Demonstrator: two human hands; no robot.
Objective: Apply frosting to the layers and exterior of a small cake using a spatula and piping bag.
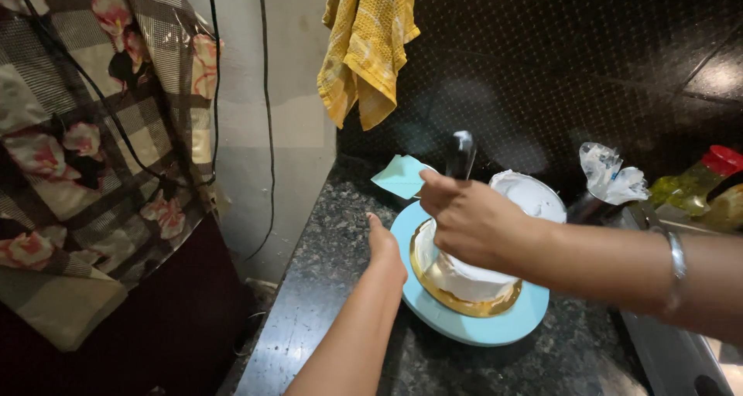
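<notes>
A white frosted cake (464, 278) sits on a gold board on a light blue turntable (495, 326) on the dark granite counter. My right hand (472, 222) is closed around a black-handled tool (460, 154), held upright over the cake; its lower end is hidden behind the hand. My left hand (385, 249) rests against the turntable's left rim, fingers together. Behind the cake stands a bowl of white cream (534, 195).
A pale green scraper (400, 175) lies behind the turntable. A piping bag in a metal cup (607, 181) and an oil bottle with a red cap (700, 181) stand at right. A yellow towel (365, 48) hangs above. A floral checked cloth (93, 148) covers something at left.
</notes>
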